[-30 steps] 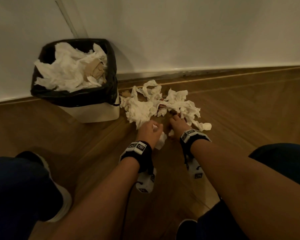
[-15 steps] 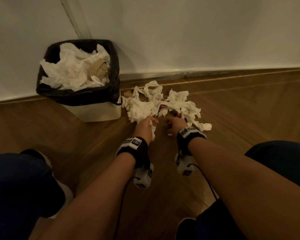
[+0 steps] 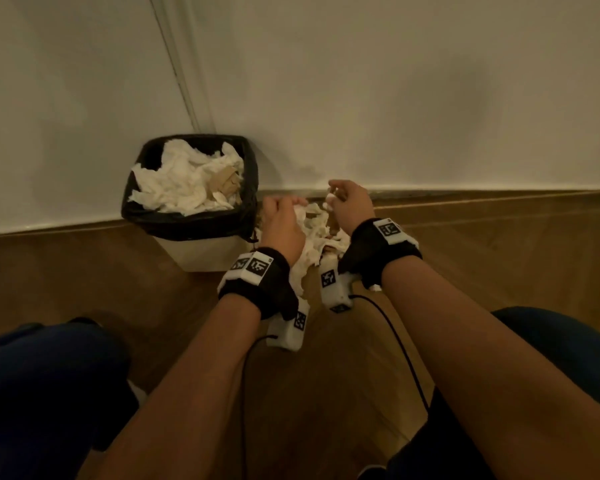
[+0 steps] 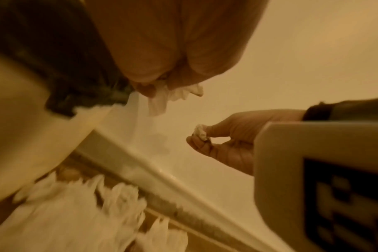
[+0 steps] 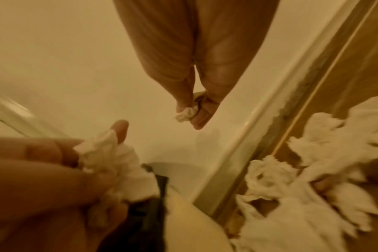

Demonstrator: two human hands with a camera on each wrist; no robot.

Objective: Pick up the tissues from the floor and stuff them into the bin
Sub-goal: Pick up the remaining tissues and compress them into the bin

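- Black-lined bin (image 3: 191, 223) stands at the left against the wall (image 3: 361, 81), heaped to the rim with crumpled tissues and a flattened cardboard roll (image 3: 226, 180); judging by that heap, a good share of the job is done, and whatever goes in next will need pressing down.
- Left hand (image 3: 282, 226), just right of the bin and raised above the floor, has its fingers curled round a wad of tissue (image 5: 110, 158), not yet over the bin's opening.
- Loose tissues (image 3: 321, 237) lie on the wooden floor (image 3: 84, 271) between bin and skirting, under both hands; this pile is what remains to be picked up.
- Right hand (image 3: 350, 202), furthest right and near the wall, pinches a small scrap of tissue (image 4: 200, 132) between thumb and fingertips.
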